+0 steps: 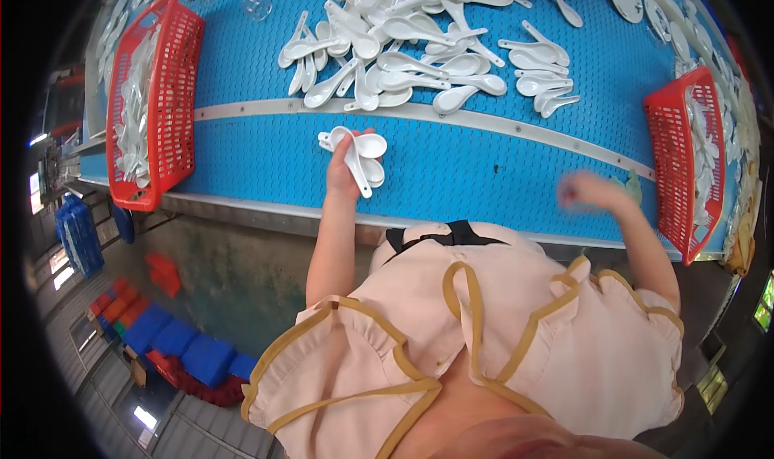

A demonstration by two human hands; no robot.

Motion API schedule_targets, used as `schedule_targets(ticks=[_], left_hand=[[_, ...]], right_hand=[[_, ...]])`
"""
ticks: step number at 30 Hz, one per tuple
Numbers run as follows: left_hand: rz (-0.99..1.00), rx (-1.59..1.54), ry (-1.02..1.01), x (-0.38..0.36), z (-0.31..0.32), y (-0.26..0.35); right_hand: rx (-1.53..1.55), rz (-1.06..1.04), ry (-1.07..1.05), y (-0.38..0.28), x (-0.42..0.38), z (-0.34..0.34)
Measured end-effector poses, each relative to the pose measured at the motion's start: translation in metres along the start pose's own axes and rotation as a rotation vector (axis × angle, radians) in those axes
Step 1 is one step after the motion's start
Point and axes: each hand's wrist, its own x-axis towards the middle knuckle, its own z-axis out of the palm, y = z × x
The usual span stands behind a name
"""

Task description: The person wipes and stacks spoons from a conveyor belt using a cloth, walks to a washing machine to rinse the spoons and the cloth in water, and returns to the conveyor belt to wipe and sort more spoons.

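Several white spoons (369,146) are gripped in my left hand (342,169), fanned out over the near blue strip, with the thumb on top of them. My right hand (587,191) is smeared by motion above the same strip, left of the right red basket (676,169); its fingers cannot be made out. A large heap of white spoons (395,48) lies beyond my left hand on the blue perforated surface (242,64). To the right of that heap, a smaller group of spoons (542,60) lies partly stacked.
A red basket (173,96) holding wrapped white items stands at the left. A metal strip (419,111) divides the blue surface. White plates (625,0) lie at the far right. Blue crates (177,342) and a red object (163,274) are below at the left.
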Motion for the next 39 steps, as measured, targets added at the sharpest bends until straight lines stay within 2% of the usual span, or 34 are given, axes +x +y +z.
schedule_targets(ticks=[1,3,4,6,8,9,11,13,14,16,17,19,22,26,29,31,32,35,39], left_hand=[[-0.002,0.010,0.000,0.000,-0.001,0.000],[0.009,0.012,-0.025,0.000,-0.001,-0.001],[0.011,0.050,-0.052,0.000,-0.001,0.001],[0.016,0.061,-0.022,-0.001,0.001,0.000],[0.022,0.066,-0.006,0.000,0.002,0.000],[0.020,0.077,-0.007,-0.001,0.003,0.000],[0.016,0.060,0.014,-0.002,0.004,-0.001],[0.024,0.077,0.019,-0.002,0.005,-0.001],[0.020,0.073,0.010,-0.002,0.004,-0.001],[0.001,0.044,0.012,-0.004,0.003,-0.001],[0.008,0.039,0.020,-0.005,0.003,0.000],[0.020,0.011,0.035,-0.004,0.005,-0.001],[0.023,0.008,0.047,-0.003,0.005,-0.002],[0.025,0.029,0.011,-0.003,0.004,-0.002],[0.033,0.046,0.024,-0.004,0.006,-0.001],[0.036,0.065,0.035,-0.004,0.006,-0.001],[0.036,0.065,0.030,-0.003,0.005,-0.002],[0.037,0.072,0.029,-0.003,0.004,-0.002],[0.041,0.072,0.046,-0.002,0.001,-0.003]], right_hand=[[0.060,-0.110,-0.332,0.009,-0.017,0.025],[-0.044,0.098,-0.465,-0.012,-0.052,0.054],[-0.036,0.111,-0.449,-0.009,-0.051,0.053],[-0.009,-0.092,0.189,0.006,-0.041,0.044],[0.235,0.068,0.504,-0.015,-0.019,-0.007],[0.243,-0.033,0.695,-0.011,-0.006,-0.026],[0.088,-0.043,0.994,0.009,0.033,-0.056],[-0.074,-0.036,1.081,0.034,0.072,-0.084],[-0.075,-0.045,1.082,0.040,0.086,-0.092],[-0.427,0.032,0.946,0.035,0.107,-0.104],[-0.430,0.022,0.939,0.034,0.113,-0.106],[-0.313,0.190,0.790,0.015,0.113,-0.115],[-0.291,0.187,0.698,0.008,0.109,-0.119],[-0.305,0.192,0.651,0.019,0.109,-0.121],[-0.251,0.158,0.731,0.030,0.110,-0.120],[0.087,0.212,0.737,0.034,0.106,-0.126],[0.175,0.107,0.812,0.046,0.110,-0.125],[0.341,0.019,0.890,0.055,0.105,-0.123],[0.454,0.061,0.900,0.066,0.105,-0.123]])
